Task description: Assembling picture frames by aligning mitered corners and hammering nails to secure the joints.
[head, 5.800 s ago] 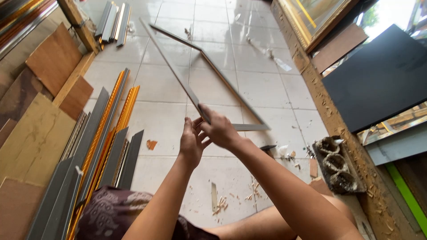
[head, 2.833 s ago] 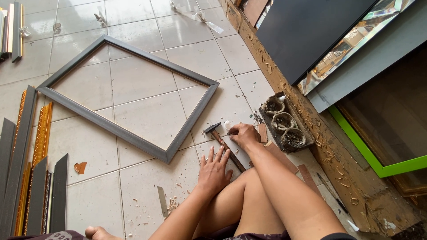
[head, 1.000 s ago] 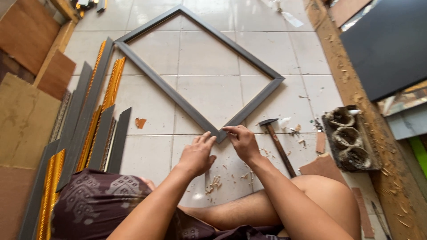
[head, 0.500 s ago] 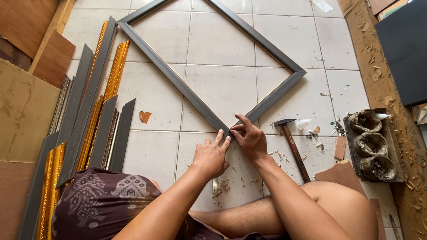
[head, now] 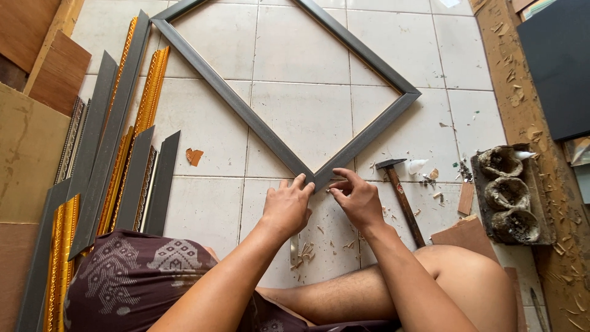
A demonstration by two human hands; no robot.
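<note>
Grey frame lies flat on the floor, light but probably weak-jointed; left hand and right hand pinch its nearest corner, fingers narrowed.

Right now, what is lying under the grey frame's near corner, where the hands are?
Under the grey frame only white floor tiles and wood shavings show. The left hand and right hand cover the corner tip, hiding what lies beneath.

one grey frame, one hammer, two hands, one three-cup tray, one orange scrap
</note>
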